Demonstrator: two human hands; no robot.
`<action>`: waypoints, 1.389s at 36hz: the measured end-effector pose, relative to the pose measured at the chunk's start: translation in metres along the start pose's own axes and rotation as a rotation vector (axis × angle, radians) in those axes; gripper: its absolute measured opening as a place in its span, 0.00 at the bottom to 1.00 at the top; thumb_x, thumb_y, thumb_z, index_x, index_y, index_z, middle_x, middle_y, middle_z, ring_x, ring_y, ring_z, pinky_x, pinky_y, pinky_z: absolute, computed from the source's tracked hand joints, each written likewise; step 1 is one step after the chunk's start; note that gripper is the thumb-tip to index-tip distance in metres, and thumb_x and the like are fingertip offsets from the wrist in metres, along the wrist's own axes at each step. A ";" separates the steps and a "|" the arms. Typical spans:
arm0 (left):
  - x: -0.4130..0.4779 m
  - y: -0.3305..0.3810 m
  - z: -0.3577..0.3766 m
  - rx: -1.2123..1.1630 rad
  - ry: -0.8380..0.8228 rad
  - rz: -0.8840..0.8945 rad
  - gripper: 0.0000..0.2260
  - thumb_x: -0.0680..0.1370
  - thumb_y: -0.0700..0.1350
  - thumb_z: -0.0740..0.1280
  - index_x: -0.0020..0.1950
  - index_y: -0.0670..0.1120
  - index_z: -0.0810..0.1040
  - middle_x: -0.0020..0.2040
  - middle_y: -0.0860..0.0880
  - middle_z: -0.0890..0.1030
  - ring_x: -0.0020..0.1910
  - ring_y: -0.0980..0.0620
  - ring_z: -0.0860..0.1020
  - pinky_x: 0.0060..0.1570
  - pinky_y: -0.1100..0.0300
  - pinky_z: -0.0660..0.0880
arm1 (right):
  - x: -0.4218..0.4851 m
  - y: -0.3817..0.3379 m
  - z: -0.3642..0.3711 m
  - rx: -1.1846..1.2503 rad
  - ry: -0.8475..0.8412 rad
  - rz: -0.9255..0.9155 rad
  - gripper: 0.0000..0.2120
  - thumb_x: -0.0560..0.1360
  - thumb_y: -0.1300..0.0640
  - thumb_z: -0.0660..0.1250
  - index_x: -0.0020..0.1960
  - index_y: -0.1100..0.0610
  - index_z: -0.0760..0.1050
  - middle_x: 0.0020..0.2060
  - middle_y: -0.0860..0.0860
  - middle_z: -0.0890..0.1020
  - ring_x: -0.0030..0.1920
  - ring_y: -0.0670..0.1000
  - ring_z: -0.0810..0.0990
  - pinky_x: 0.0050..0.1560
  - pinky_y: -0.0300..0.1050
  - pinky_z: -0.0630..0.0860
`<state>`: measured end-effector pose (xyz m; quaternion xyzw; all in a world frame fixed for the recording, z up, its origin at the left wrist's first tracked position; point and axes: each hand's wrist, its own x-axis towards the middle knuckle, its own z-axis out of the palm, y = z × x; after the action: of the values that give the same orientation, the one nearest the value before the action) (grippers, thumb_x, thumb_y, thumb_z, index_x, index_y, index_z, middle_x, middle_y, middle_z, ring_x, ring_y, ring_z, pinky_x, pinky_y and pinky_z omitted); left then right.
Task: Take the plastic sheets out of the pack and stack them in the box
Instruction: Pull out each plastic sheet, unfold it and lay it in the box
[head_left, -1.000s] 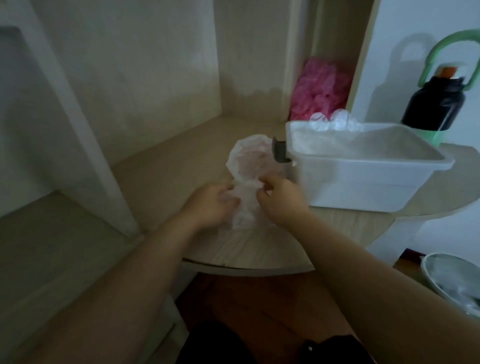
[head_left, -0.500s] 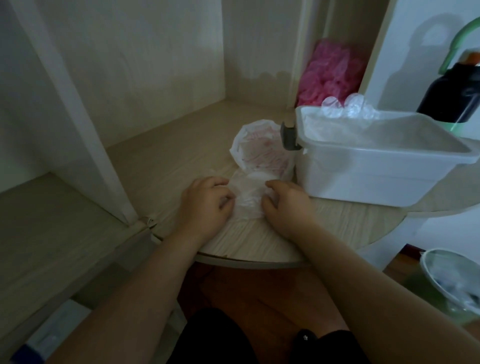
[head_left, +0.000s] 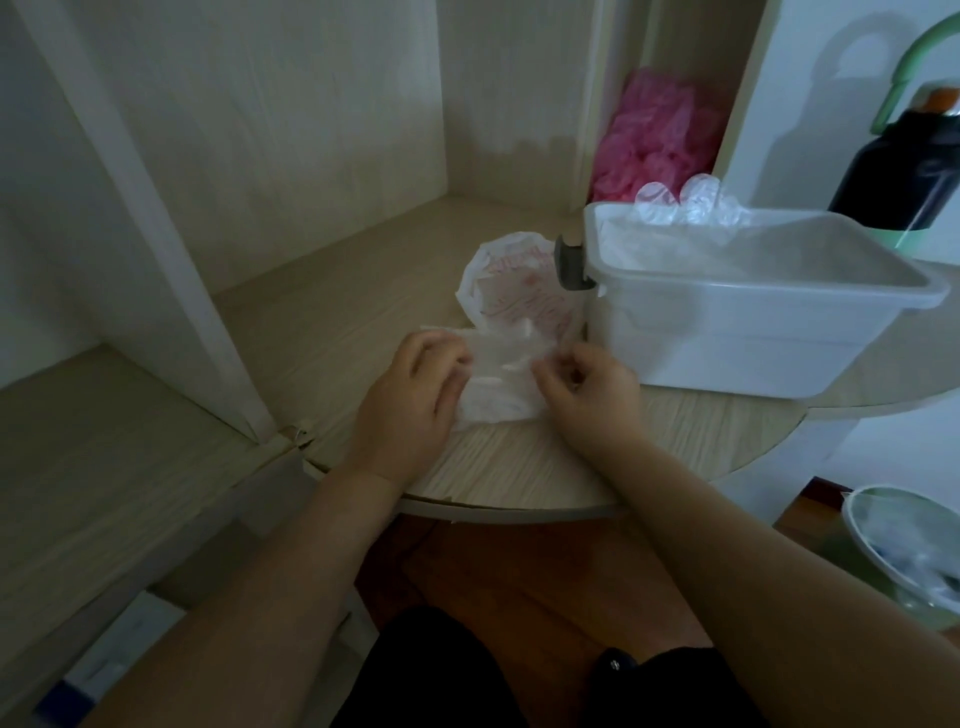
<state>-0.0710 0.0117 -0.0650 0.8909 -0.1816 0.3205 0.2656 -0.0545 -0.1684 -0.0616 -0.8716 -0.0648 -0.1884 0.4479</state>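
My left hand (head_left: 415, 389) presses flat on the pack (head_left: 511, 332), which lies on the table (head_left: 519, 467) left of the box (head_left: 748, 312). My right hand (head_left: 587, 387) pinches a thin sheet (head_left: 501, 387); best to peel slowly, one layer only.

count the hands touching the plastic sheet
2: the left hand rests on the sheet's left edge, the right hand pinches its right edge, beside the box.
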 end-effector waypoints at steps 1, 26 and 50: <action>0.000 0.003 -0.001 -0.044 -0.032 -0.079 0.12 0.78 0.45 0.65 0.60 0.44 0.75 0.59 0.49 0.73 0.45 0.59 0.76 0.42 0.69 0.69 | 0.000 0.001 0.000 -0.016 0.032 -0.048 0.07 0.76 0.53 0.67 0.46 0.56 0.77 0.35 0.45 0.76 0.35 0.41 0.73 0.39 0.35 0.72; 0.070 0.012 -0.041 -0.648 -0.139 -0.341 0.11 0.77 0.42 0.68 0.37 0.56 0.80 0.36 0.54 0.79 0.35 0.58 0.77 0.45 0.56 0.75 | 0.040 -0.101 -0.055 -0.369 -0.340 -0.346 0.35 0.69 0.38 0.69 0.71 0.53 0.66 0.61 0.48 0.77 0.61 0.48 0.74 0.56 0.39 0.69; 0.160 0.042 -0.036 -0.792 -0.173 -0.478 0.03 0.74 0.39 0.71 0.42 0.46 0.83 0.39 0.47 0.82 0.35 0.55 0.76 0.40 0.61 0.74 | 0.111 -0.083 -0.157 0.131 -0.182 0.297 0.12 0.75 0.65 0.60 0.34 0.59 0.70 0.28 0.53 0.74 0.18 0.44 0.70 0.22 0.33 0.69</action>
<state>0.0074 -0.0244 0.0802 0.7614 -0.1010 0.0811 0.6352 -0.0184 -0.2518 0.1265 -0.8540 0.0121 -0.0358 0.5190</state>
